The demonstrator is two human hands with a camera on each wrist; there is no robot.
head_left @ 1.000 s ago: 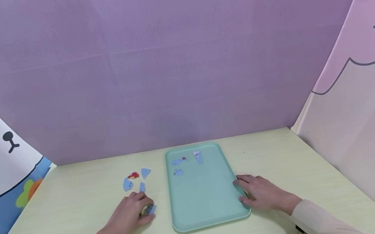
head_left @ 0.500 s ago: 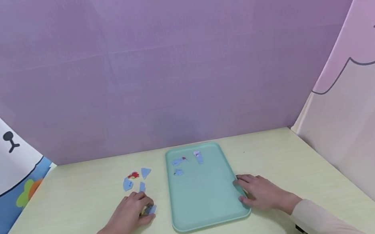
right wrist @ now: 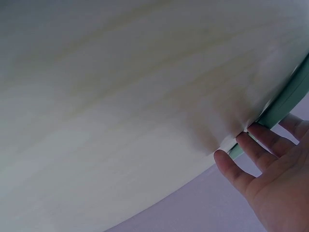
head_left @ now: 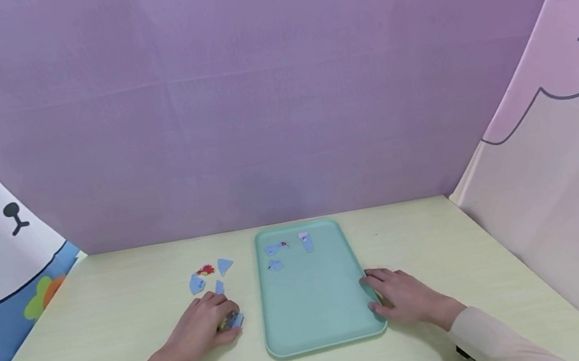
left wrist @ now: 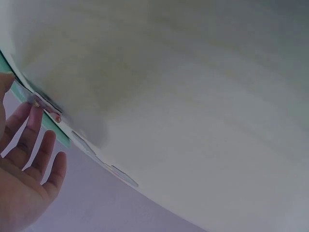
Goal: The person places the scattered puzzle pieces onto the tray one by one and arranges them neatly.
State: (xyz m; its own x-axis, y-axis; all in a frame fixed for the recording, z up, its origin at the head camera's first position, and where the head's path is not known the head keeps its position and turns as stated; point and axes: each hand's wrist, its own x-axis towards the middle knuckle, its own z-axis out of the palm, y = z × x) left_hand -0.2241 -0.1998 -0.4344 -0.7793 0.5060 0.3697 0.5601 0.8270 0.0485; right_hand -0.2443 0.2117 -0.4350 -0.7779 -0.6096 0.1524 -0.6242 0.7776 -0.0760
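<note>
My left hand [head_left: 201,326] pinches a blue-and-yellow puzzle piece [head_left: 236,320] between thumb and fingers, low over the table left of the tray. In the left wrist view, the piece [left wrist: 47,103] sits edge-on at the fingertips, partly hidden. My right hand [head_left: 401,296] rests at the right side of the green tray [head_left: 320,313], its thumb and index fingertips over the rim. The right wrist view has its other fingers relaxed along the tray's side [right wrist: 282,104]. Inside the tray, near its far end, lie blue pieces [head_left: 275,265] and a blue piece with a pinkish end [head_left: 306,242].
Beyond my left hand, several loose pieces lie on the pale table [head_left: 143,290]: a red one [head_left: 205,270], a blue triangle [head_left: 225,266], and other blue ones [head_left: 197,283]. A purple backdrop [head_left: 277,95] stands behind, with cartoon-printed panels on both sides.
My left hand has shifted slightly right and away from me, and the pinched puzzle piece has moved and tilted a little with it. The right hand and tray stay put.
</note>
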